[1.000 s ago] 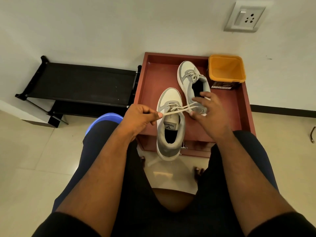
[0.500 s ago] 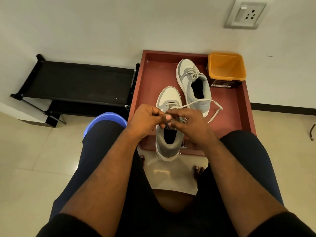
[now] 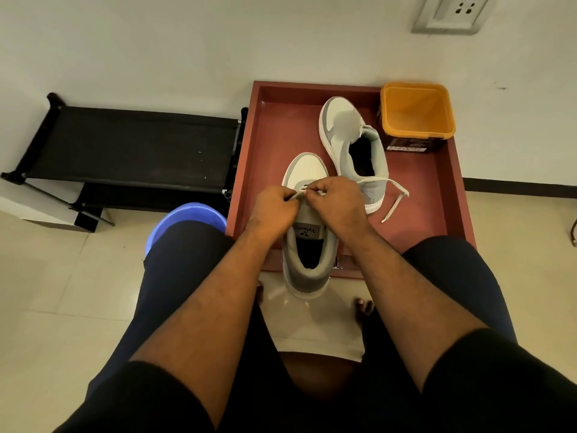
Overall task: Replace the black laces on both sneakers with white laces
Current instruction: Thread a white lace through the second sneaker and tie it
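White lace (image 3: pixel 396 195) now trails slack beside the near sneaker (image 3: pixel 307 226); our left hand (image 3: pixel 273 210) and right hand (image 3: pixel 338 204) have closed together, pinching it at the eyelets, so threading continues.

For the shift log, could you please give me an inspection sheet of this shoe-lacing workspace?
Surface: red tray table, against the wall.
Job's things: near sneaker, heel overhanging the edge; far sneaker; white lace trailing right.
Clutter: orange tub at the far right corner.
Grippers: left hand and right hand pinching the lace.
Cables: nothing seen.
Surroundings: black rack, blue stool, wall socket.
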Demonstrator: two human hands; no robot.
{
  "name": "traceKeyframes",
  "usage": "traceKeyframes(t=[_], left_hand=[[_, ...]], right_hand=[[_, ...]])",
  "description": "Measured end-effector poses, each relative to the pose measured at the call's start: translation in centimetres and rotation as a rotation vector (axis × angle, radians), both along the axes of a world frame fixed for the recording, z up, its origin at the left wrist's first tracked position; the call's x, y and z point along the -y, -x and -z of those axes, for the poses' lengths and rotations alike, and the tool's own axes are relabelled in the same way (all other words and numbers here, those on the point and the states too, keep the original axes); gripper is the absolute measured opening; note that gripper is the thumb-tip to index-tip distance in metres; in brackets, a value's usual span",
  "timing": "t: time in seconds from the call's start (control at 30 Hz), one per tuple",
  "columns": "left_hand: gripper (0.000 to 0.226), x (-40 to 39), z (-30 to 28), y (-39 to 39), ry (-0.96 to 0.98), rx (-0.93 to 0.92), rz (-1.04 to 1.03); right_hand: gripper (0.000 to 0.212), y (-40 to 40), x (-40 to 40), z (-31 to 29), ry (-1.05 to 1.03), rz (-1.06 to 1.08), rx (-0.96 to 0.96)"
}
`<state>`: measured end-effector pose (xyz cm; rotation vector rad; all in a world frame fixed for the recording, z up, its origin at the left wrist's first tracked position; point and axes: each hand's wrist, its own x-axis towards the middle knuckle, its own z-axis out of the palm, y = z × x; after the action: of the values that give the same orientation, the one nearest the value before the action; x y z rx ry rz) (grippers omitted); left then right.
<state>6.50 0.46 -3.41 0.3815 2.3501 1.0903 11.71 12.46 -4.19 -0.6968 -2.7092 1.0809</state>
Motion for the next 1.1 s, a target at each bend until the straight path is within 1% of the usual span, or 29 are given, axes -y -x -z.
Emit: traceKeyframes(t=[0.1, 0.17, 0.23, 0.33, 0.5, 0.63, 0.7, 0.77, 0.87, 0.93, 0.97, 1.0, 1.03, 1.1], left_hand=[[0.021, 0.4, -0.1, 0.3, -0.131, 0.195, -0.137], [0.026, 0.6, -0.1, 0.3, -0.180, 0.306, -0.217], [0.029, 0.6, 0.0, 0.4, -0.209, 0.391, -0.274], [0.031, 0.7, 0.2, 0.6, -0.235, 0.461, -0.308], [0.031, 0.8, 0.2, 0.5, -0.262, 0.500, -0.320], [0.021, 0.9, 0.3, 0.7, -0.322, 0.561, -0.341], [0.022, 0.7, 0.7, 0.7, -0.327, 0.578, -0.363], [0.020, 0.2, 1.4, 0.5, -0.309, 0.528, -0.398], [0.008, -0.7, 1.9, 0.5, -0.302, 0.429, -0.383], [0.010, -1.0, 2.2, 0.7, -0.257, 0.399, -0.358], [0.011, -1.0, 2.3, 0.9, -0.271, 0.411, -0.383], [0.013, -0.9, 2.1, 1.2, -0.334, 0.435, -0.442], [0.016, -0.7, 1.6, 1.5, -0.445, 0.455, -0.530], [0.015, 0.2, 0.3, 2.5, -0.790, 0.437, -0.781]], right_hand=[[0.021, 0.2, 0.0, 0.6, -0.078, -0.013, 0.050], [0.022, 0.1, 0.0, 0.9, -0.071, -0.011, 0.059], [0.023, 0.0, 0.3, 1.0, -0.047, -0.011, 0.048], [0.023, 0.1, 0.6, 1.1, -0.037, -0.015, 0.054], [0.022, 0.1, 1.3, 1.4, -0.066, 0.028, 0.085], [0.023, 0.1, 1.5, 1.5, -0.043, 0.013, 0.087], [0.023, 0.0, 1.4, 1.5, -0.039, 0.006, 0.072], [0.024, 0.0, 1.3, 1.6, -0.045, 0.006, 0.081], [0.024, 0.1, 1.2, 1.7, -0.077, -0.014, 0.125], [0.025, -0.1, 1.0, 1.6, -0.129, -0.055, 0.154], [0.025, -0.1, 0.9, 1.5, -0.158, -0.070, 0.163], [0.025, -0.2, 0.7, 1.4, -0.191, -0.075, 0.166], [0.025, -0.3, 0.6, 1.3, -0.226, -0.075, 0.164], [0.025, -0.5, 0.1, 1.3, -0.277, -0.063, 0.157]])
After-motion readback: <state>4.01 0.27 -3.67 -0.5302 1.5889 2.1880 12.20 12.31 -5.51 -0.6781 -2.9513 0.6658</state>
